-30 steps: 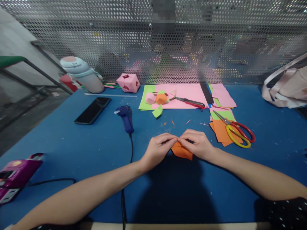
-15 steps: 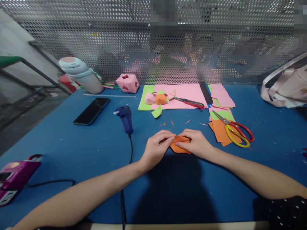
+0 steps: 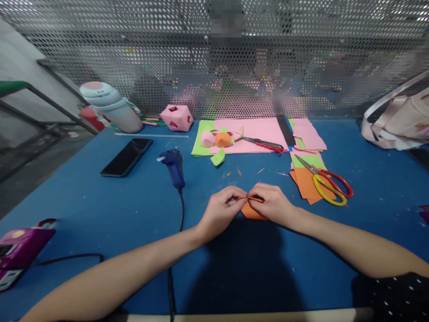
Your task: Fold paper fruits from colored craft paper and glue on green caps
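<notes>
Both hands pinch one small piece of orange paper (image 3: 254,212) just above the blue table. My left hand (image 3: 223,209) grips its left edge between thumb and fingers. On the opposite side, my right hand (image 3: 273,202) holds the paper with thumb and forefinger close to the left fingertips. The paper's upper edge is bent up into a thin fold between the fingers, and its lower part hangs flat below. Part of the sheet is hidden by the fingers. Small paper scraps (image 3: 239,171) lie just beyond the hands.
Scissors (image 3: 321,179) rest on orange squares (image 3: 304,184) at right. A blue glue gun (image 3: 174,167) with its cord lies left, near a phone (image 3: 127,157). Behind are folded paper pieces (image 3: 223,139), a utility knife (image 3: 263,143), pink sheets (image 3: 254,127), a pink paper ball (image 3: 177,118) and a bottle (image 3: 114,109).
The orange paper's upper edge has been tipped up into a thin fold. Both hands have come closer together at the fingertips. The whole view has shifted slightly.
</notes>
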Tool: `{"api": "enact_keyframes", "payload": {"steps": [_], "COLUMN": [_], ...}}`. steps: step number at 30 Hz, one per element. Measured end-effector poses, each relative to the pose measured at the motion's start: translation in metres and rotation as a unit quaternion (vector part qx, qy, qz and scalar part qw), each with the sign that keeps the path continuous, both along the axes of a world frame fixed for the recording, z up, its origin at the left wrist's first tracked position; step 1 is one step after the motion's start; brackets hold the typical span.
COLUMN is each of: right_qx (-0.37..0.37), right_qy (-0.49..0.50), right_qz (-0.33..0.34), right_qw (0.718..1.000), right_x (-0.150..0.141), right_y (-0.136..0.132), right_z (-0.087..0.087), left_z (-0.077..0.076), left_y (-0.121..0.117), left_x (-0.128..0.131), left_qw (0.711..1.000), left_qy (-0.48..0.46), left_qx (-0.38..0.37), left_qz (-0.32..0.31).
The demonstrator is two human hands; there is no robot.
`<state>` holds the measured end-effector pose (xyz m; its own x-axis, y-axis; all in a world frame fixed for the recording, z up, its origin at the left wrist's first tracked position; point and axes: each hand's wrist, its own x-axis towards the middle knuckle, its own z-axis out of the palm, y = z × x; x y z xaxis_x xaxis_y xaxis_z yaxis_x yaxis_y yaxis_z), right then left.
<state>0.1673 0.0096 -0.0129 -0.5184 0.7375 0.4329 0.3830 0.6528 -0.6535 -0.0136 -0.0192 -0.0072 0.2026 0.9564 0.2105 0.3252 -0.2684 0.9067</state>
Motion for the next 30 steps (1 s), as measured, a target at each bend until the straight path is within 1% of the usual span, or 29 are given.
{"api": "enact_keyframes", "payload": {"steps": [2, 4, 7, 10, 13, 16, 19, 22, 26, 30], "right_qx": [0.008, 0.0, -0.016, -0.029, -0.044, -0.058, -0.077, -0.093, -0.059, -0.034], "right_qy": [-0.009, -0.007, 0.005, 0.015, 0.02, 0.023, 0.031, 0.033, 0.022, 0.014], "right_qz": [0.003, -0.004, -0.031, -0.05, -0.044, -0.03, -0.018, -0.011, -0.002, 0.012], "right_qw": [1.0, 1.0, 0.999, 0.998, 0.998, 0.998, 0.996, 0.995, 0.998, 0.999], "right_x": [0.0, 0.0, -0.001, 0.0, 0.002, 0.004, 0.005, 0.005, 0.004, 0.003], "right_y": [-0.001, -0.003, -0.005, -0.005, -0.003, -0.001, 0.0, -0.001, -0.002, -0.001], "right_z": [0.0, 0.003, 0.008, 0.01, 0.009, 0.007, 0.008, 0.01, 0.011, 0.011], "left_z": [-0.002, -0.002, -0.003, -0.003, -0.003, -0.002, 0.001, 0.002, 0.0, 0.0], "left_y": [0.0, 0.0, 0.001, 0.002, 0.003, 0.004, 0.004, 0.004, 0.004, 0.004], "left_x": [0.0, -0.001, -0.001, -0.001, 0.0, 0.001, 0.002, 0.001, 0.001, 0.0], "left_qw": [1.0, 0.999, 0.997, 0.995, 0.993, 0.99, 0.99, 0.993, 0.995, 0.996], "left_qy": [0.006, 0.006, -0.017, -0.041, -0.07, -0.095, -0.088, -0.067, -0.05, -0.043], "left_qx": [-0.018, -0.03, -0.052, -0.067, -0.077, -0.097, -0.107, -0.092, -0.078, -0.075], "left_qz": [0.012, 0.031, 0.056, 0.065, 0.054, 0.025, 0.012, 0.018, 0.028, 0.01]}}
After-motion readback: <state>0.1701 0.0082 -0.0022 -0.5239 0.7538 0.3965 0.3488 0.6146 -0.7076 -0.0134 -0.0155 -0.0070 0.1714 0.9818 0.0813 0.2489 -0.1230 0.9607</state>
